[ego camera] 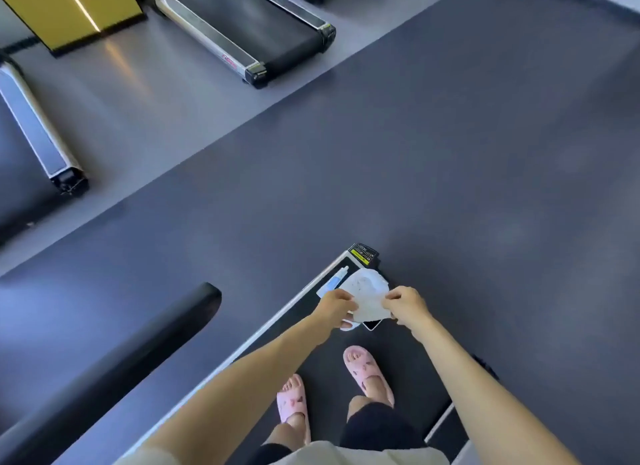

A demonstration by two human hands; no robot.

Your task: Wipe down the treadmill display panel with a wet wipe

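I look down at a treadmill deck (332, 367) where my feet stand in pink slippers. A white wet wipe (367, 296) is stretched between my hands above the deck's far end. My left hand (334, 305) pinches its left edge. My right hand (408, 305) pinches its right edge. Below the wipe lie a white-and-blue tube (332, 282) and a dark flat object like a phone (372, 324), partly hidden. The display panel is not in view.
A black padded handrail (114, 371) runs along the lower left. Two other treadmills (242, 25) (34, 132) stand at the top and far left on the lighter floor. A yellow panel (72, 7) is at the top left. A dark mat (450, 153) covers the floor ahead.
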